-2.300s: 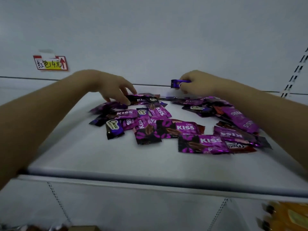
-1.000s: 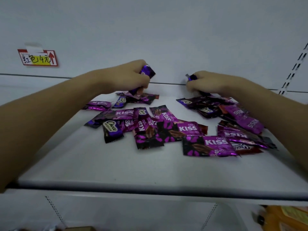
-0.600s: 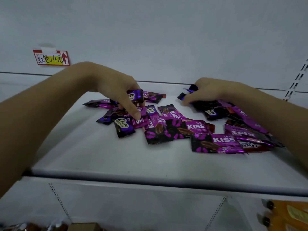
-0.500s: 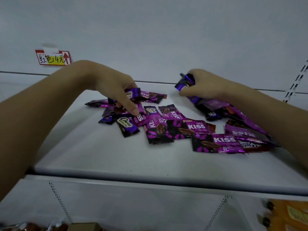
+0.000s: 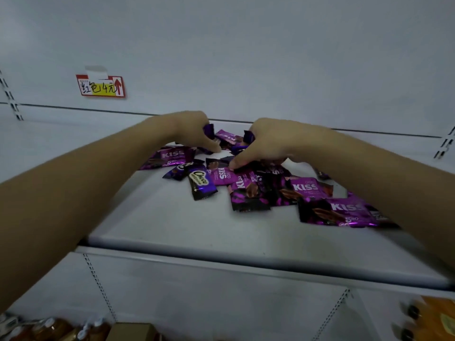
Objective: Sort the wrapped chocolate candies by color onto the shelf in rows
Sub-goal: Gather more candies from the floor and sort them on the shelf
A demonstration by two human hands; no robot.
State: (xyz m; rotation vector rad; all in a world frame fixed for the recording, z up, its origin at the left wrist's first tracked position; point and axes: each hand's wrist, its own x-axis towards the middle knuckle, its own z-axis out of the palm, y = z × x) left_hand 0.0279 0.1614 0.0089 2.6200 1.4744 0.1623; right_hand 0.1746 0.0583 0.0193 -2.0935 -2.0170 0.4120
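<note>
At the far left a slotted upright [image 5: 9, 97] ran up the pale grey back panel [image 5: 270, 57], and a red-and-yellow price tag [image 5: 101, 86] with handwriting was taped to that panel. Low in the corner, under the shelf [image 5: 172, 222], stood amber bottles [image 5: 56, 328] beside a cardboard box [image 5: 133, 332]. The shelf itself was a plain white board with a rounded front lip. Your left hand [image 5: 194, 134] reached toward its back, fingers curled, pinching a dark purple wrapper [image 5: 208, 130]. The candies [image 5: 246, 183] lay in a loose heap across the middle and right of the board — magenta KISS packs overlapping, with one Choco bar [image 5: 201, 182] at the heap's left edge. Your right hand [image 5: 268, 143] was bunched round purple wrappers [image 5: 248, 137], its fingertips pressing down on the heap. Further right stood a second slotted upright [image 5: 445, 143] — and blurred orange packs [image 5: 438, 318] sat on the level below.
</note>
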